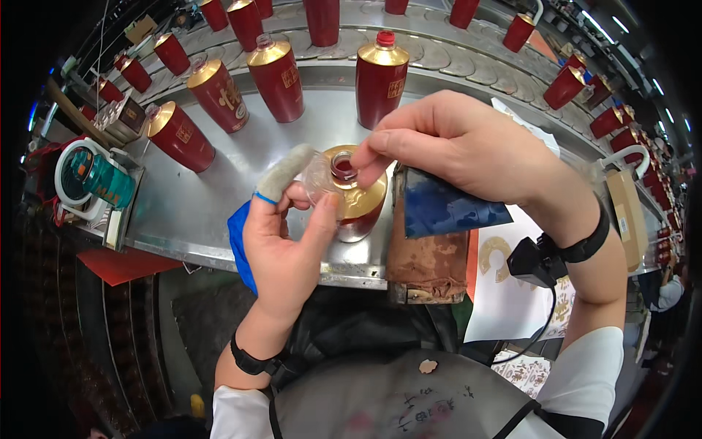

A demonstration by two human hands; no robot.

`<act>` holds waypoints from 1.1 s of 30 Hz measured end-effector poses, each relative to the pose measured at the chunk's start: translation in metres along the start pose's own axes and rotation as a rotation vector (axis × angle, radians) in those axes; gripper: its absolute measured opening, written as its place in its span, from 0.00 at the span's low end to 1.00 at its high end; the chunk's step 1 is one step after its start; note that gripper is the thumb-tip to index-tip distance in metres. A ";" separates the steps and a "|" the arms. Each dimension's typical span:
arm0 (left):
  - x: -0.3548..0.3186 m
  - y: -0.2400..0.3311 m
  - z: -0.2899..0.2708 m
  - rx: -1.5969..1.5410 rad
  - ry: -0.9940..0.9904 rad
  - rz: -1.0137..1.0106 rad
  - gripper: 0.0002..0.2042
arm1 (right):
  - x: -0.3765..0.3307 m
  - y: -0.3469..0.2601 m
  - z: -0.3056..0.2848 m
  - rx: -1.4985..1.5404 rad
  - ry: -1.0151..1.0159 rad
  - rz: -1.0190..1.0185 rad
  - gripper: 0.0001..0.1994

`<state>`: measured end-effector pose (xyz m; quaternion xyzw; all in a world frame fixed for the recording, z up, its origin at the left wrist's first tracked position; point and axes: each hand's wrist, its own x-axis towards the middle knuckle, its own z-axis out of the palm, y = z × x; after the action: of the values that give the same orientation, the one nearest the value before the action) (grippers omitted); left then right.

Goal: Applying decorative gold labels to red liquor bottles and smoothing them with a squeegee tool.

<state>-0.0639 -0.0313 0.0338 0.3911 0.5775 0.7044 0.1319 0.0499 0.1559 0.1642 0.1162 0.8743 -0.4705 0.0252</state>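
Note:
A dark red bottle with a gold shoulder stands on the metal table in front of me, its glass mouth uncovered. My left hand pinches a thin, clear, rounded plastic piece beside the bottle's neck, between the thumb and an index finger in a grey cloth finger cover. From the right, my right hand reaches over the shoulder with thumb and fingertips pressed together at the rim of the mouth. Whatever those fingertips hold, if anything, is too small or hidden to make out.
Several more red bottles stand behind; one has a red stopper. A plate conveyor curves past the far side. Close by on the right are a dark blue sheet, a worn brown block and white paper. A teal bottle sits left.

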 end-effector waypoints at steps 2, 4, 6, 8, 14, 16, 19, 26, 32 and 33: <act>-0.004 -0.005 -0.003 0.018 -0.030 0.010 0.24 | -0.003 0.005 0.000 -0.032 0.081 0.093 0.17; -0.010 -0.007 -0.010 0.163 -0.012 0.067 0.23 | -0.009 0.019 -0.001 0.127 0.086 0.013 0.17; -0.013 -0.010 -0.008 0.248 -0.035 0.124 0.22 | -0.023 0.039 -0.003 0.044 0.206 0.045 0.16; -0.009 -0.009 -0.003 0.446 -0.086 0.303 0.19 | -0.030 0.063 0.006 0.095 0.243 0.034 0.15; -0.012 0.015 0.010 0.821 -0.357 0.759 0.30 | -0.041 0.104 0.040 0.352 0.505 -0.009 0.13; -0.014 0.016 0.008 0.814 -0.240 0.832 0.27 | -0.043 0.114 0.051 0.413 0.558 0.041 0.15; -0.012 0.010 0.007 0.539 -0.021 0.629 0.31 | -0.045 0.126 0.067 0.402 0.512 0.052 0.17; 0.000 -0.016 0.002 0.795 -0.186 0.214 0.48 | -0.031 0.130 0.072 0.221 0.421 0.090 0.18; 0.012 -0.023 -0.015 0.350 -0.366 0.135 0.53 | -0.035 0.111 0.070 0.235 0.290 0.022 0.21; 0.016 -0.023 -0.016 0.216 -0.405 0.090 0.54 | -0.037 0.108 0.071 0.317 0.241 0.014 0.24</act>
<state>-0.0918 -0.0261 0.0186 0.5614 0.5933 0.5509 0.1709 0.1054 0.1479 0.0422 0.1801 0.7852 -0.5848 -0.0953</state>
